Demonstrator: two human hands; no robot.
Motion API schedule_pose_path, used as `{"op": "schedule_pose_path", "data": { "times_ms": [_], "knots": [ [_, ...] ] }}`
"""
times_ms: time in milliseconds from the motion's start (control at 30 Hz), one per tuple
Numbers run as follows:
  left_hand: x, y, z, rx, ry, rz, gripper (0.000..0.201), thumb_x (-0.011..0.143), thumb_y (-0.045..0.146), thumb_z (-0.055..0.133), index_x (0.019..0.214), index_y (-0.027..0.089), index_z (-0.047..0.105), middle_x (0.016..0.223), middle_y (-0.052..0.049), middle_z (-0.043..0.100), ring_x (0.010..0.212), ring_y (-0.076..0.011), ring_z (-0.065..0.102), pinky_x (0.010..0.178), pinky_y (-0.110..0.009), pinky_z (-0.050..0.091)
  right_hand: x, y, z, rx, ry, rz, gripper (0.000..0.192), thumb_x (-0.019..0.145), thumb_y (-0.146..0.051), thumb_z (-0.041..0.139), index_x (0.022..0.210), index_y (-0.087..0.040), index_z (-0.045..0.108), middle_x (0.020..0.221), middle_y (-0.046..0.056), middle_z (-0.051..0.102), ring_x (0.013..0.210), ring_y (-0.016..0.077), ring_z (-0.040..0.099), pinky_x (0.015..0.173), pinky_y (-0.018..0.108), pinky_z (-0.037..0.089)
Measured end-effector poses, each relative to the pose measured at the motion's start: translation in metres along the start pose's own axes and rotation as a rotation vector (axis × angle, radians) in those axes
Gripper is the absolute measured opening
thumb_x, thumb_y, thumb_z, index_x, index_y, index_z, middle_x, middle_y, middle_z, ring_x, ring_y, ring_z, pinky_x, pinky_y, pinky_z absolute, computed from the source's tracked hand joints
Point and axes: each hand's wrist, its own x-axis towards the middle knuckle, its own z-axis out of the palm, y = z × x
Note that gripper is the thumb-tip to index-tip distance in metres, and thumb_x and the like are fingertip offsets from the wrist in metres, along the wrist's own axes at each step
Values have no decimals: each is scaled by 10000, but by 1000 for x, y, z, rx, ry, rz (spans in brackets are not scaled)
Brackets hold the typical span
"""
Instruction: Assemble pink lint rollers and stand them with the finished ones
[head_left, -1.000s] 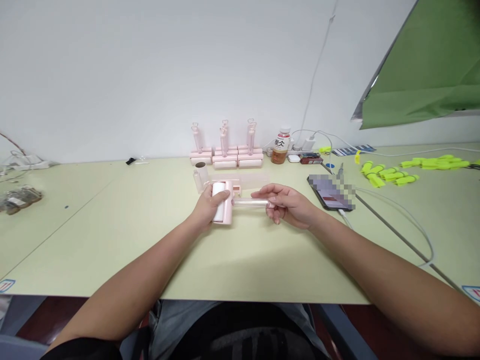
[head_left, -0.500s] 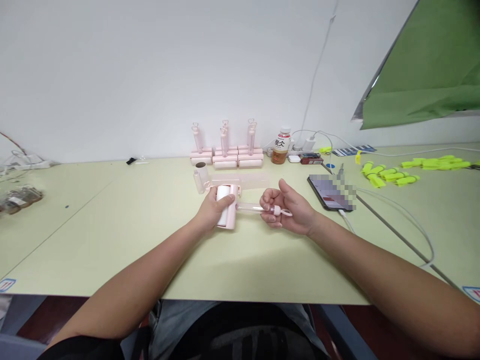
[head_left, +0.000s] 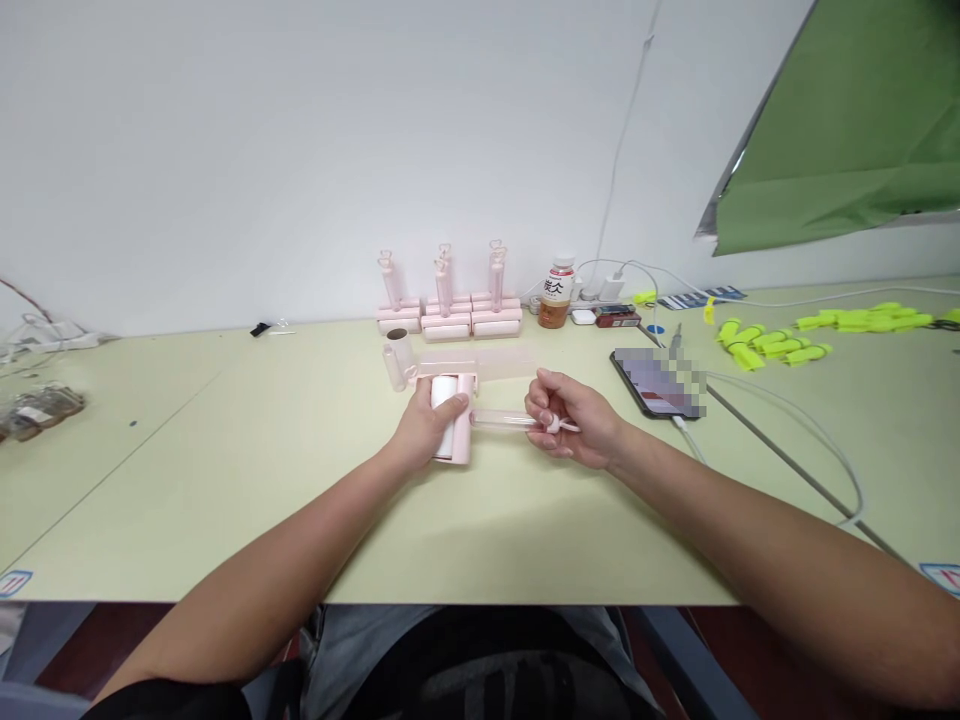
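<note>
The left hand [head_left: 426, 428] is closed over the pink roller head [head_left: 452, 430], fingers across its white roll, pressing it down on the table [head_left: 225, 470] just in front of the person. From that head a clear handle [head_left: 504, 420] runs out sideways to the right, lying almost level, so the long axis of the lint roller goes straight from one hand to the other. The right hand [head_left: 574, 425] is curled around the far end of that handle, thumb and fingers pinched near the small pink cap and loop that sticks out past the knuckles (the loop points away from the left hand). Both hands therefore grip the same object at opposite ends, the left on the head and the right on the handle, with a short bare stretch of clear tube showing between them. Neither hand is nearer than the other; each already has its end. Just beyond the left hand stand a small cardboard tube [head_left: 400, 357] and a flat pink cover [head_left: 480, 362]. Beyond and to the right of the right hand lies a phone [head_left: 655, 382] with its cable
</note>
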Motion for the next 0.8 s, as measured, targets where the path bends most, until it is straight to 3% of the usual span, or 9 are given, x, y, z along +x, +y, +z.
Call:
{"op": "schedule_pose_path", "data": {
  "times_ms": [300,467,533,600,700,800],
  "knots": [
    [-1,0,0,75,22,34,449,753,406,707,1097,218,488,905,-26,616,734,-183,607,641,-301,498,3,8,0,-50,131,-28,433,736,-488,691,634,-215,370,467,-88,373,309,98,419,257,181,185],
    [-3,11,0,14,25,37,447,725,390,727,1064,222,487,858,-5,622,698,-172,607,630,-295,493,4,6,-4,-4,0,-69,363,737,-459,679,650,-210,429,497,-63,439,369,120,472,292,204,272],
    [-3,15,-1,-28,23,23,451,711,397,738,1050,222,497,845,-1,630,691,-169,609,629,-290,490,0,1,-5,-9,-68,-94,284,746,-464,641,750,-208,518,634,-14,586,455,146,543,352,238,376],
    [-4,18,-2,-95,6,-12,469,699,412,746,1055,221,506,825,3,633,664,-161,604,616,-286,486,-4,-4,-5,-40,-123,-115,331,756,-501,592,921,-215,578,938,62,693,600,182,620,459,294,474],
    [-5,23,-2,-208,-29,-56,499,683,411,755,1080,223,518,802,9,629,603,-145,586,582,-281,482,-10,-8,-2,-94,-181,-117,468,772,-600,522,1063,-236,570,1313,121,595,866,253,668,634,374,535],
    [-4,25,3,-308,-8,-106,455,716,411,721,1073,213,520,791,-3,631,573,-143,581,560,-286,486,-8,-5,1,-63,-211,-125,558,772,-689,456,1103,-251,559,1378,124,545,1006,303,654,745,459,537]
  ]
}}
